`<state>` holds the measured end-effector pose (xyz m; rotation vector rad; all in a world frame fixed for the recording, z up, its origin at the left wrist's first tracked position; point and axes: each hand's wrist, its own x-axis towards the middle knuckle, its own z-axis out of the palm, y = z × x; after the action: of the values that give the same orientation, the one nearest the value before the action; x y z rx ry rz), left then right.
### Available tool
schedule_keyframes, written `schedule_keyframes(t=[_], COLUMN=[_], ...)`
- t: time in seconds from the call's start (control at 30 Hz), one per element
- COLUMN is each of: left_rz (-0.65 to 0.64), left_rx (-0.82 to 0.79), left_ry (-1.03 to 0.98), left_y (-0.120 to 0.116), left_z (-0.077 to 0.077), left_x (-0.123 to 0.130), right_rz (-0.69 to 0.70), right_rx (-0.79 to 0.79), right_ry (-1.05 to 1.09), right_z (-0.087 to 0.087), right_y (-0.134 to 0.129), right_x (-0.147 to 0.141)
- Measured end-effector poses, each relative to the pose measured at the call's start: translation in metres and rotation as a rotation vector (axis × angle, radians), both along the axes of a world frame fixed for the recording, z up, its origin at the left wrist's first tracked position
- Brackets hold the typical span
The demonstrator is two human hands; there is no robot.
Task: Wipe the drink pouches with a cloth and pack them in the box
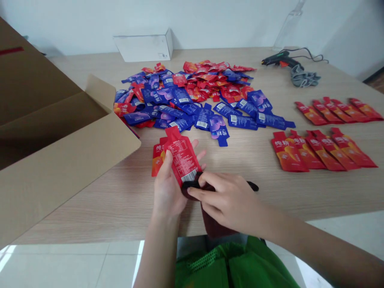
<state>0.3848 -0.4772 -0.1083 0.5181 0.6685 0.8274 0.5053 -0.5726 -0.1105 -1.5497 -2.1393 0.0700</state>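
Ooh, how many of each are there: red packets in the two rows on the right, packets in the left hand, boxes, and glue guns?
Back-row red packets: 5
Front-row red packets: 5
Red packet in the left hand: 1
Boxes (cardboard box, white box): 2
Glue gun: 1
Total: 14

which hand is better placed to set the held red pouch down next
Likely the left hand: it holds the red pouch, while the right hand seems occupied with a dark object I can't identify.
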Motion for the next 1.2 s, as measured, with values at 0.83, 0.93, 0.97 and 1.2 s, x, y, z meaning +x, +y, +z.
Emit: schedule_keyframes(t=[0.83, 0.93, 0.97, 1.2], left_rz=[-0.043, -0.075, -0.079, -0.013], left_rx=[-0.105, -0.112, -0.099, 0.048], left_ry=[-0.065, -0.027, -0.018, 0.089], left_y=[-0.014, -0.011, -0.010, -0.007], left_z=[-0.003, -0.006, -0.006, -0.005], left_x=[0.014, 0.013, 0.012, 0.001], right_rz=[-0.273, -0.260, -0.247, -0.163], right_rx=[0.148, 0.126, 0.107, -0.045], right_ry=[-0.084, -0.107, -0.093, -0.015], right_z=[0.020, -0.003, -0.010, 0.003], right_y=[0.037, 0.016, 0.008, -0.003], right_x=[0.019, 0.009, 0.007, 0.026])
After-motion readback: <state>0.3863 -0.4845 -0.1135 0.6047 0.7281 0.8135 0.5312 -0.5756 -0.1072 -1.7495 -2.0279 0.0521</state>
